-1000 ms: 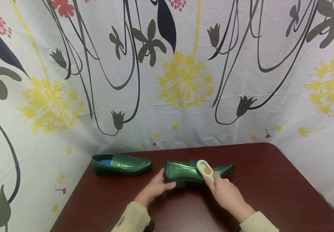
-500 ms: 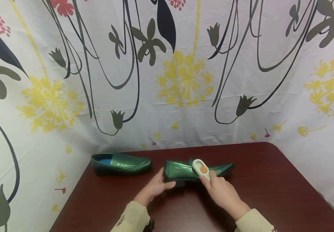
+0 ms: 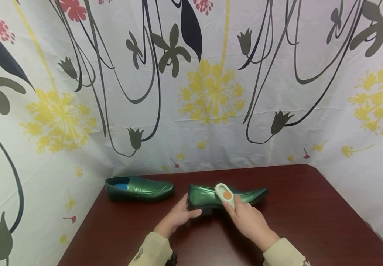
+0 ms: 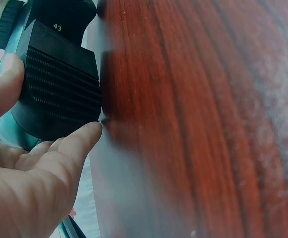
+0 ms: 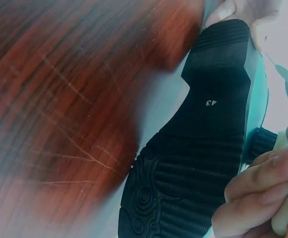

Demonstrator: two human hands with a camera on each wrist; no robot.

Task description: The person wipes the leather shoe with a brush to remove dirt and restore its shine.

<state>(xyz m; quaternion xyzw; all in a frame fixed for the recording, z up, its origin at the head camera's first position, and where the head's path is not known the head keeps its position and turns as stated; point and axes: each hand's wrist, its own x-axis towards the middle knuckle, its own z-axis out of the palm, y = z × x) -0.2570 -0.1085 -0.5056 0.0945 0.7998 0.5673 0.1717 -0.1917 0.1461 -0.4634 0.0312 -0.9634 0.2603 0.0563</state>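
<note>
A metallic green loafer (image 3: pixel 200 195) is held tipped up, its black ridged sole (image 5: pixel 198 153), marked 43, facing the person. My left hand (image 3: pixel 178 214) grips it round the heel, thumb on one side and fingers on the other in the left wrist view, where the heel block (image 4: pixel 59 89) stands close by the tabletop. My right hand (image 3: pixel 249 223) holds a shoe brush (image 3: pixel 226 195) with a pale green handle and an orange spot. Its dark bristles (image 5: pixel 261 145) lie against the loafer's upper. The second green loafer (image 3: pixel 156 189), with a blue insole, sits upright to the left.
A dark red-brown wooden table (image 3: pixel 297 210) lies under everything. White cloth (image 3: pixel 164 111) printed with flowers hangs behind it and along both sides.
My right hand has slid the brush leftward along the loafer's upper, toward the heel. My left hand and both loafers have stayed in place.
</note>
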